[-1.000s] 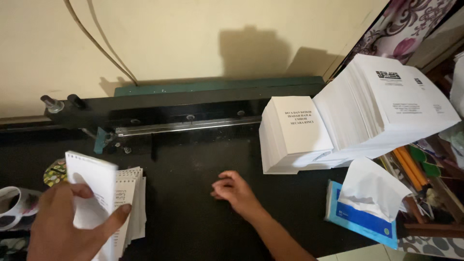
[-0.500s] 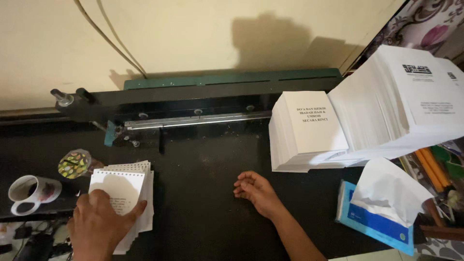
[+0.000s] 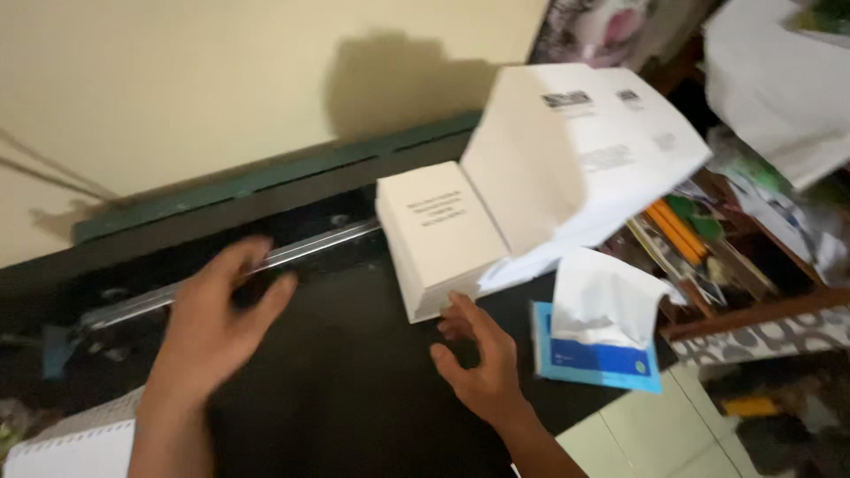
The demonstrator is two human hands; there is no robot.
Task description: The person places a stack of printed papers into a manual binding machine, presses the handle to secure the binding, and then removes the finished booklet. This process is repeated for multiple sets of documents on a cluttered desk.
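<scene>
So both hands are out over the black table [image 3: 354,389] and neither has hold of anything. The left hand [image 3: 217,323] sits left of centre in the frame, fingers spread wide and flat, hovering over or maybe just brushing the metal rail [image 3: 266,261] that runs along the dark cutter bar; it's blurry, so I can't tell if it actually touches. The right hand [image 3: 478,358] is lower centre, fingers loosely open and a bit curled, fingertips just beside the bottom corner of the thick white stack of sheets [image 3: 438,235]. Can't say for sure if it's touching the stack or a hair off it.

That stack sits right of centre, its back end up near the rail, and a bigger fanned pile of printed sheets [image 3: 575,150] leans over it in the upper right. A blue tissue box [image 3: 593,354] with a tissue sticking up is just right of the right hand, and a spiral pad [image 3: 75,443] peeks out at the bottom left corner.

My read: this looks like the reach-for-the-stack step, with nothing gripped yet. Next move would call for the right fingers to close on that near corner, with the left steadying from the other side, minding the leaning pile above.
</scene>
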